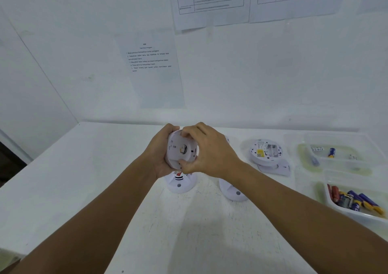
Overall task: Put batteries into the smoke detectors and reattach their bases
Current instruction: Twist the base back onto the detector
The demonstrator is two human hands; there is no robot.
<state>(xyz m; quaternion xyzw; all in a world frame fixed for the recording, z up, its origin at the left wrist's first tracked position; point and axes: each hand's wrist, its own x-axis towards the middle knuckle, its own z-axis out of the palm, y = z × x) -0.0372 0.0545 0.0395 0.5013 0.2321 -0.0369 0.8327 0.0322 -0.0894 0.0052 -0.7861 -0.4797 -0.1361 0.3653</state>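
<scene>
Left hand [161, 158]: curled around the left side of a white smoke detector [182, 150], held above the counter [84, 189], underside facing the camera.
Right hand [206, 152]: fingertips and thumb pinch the detector's right rim, likely seating or twisting its base.
Step advice: keep the left grip firm, line up the tabs, turn evenly without forcing.
Detectors on counter: two stand below the hands, one [179, 184] left, one [234, 190] right; a third [265, 152] lies open farther right.
Batteries [354, 202]: in a near-right tray [357, 216].
</scene>
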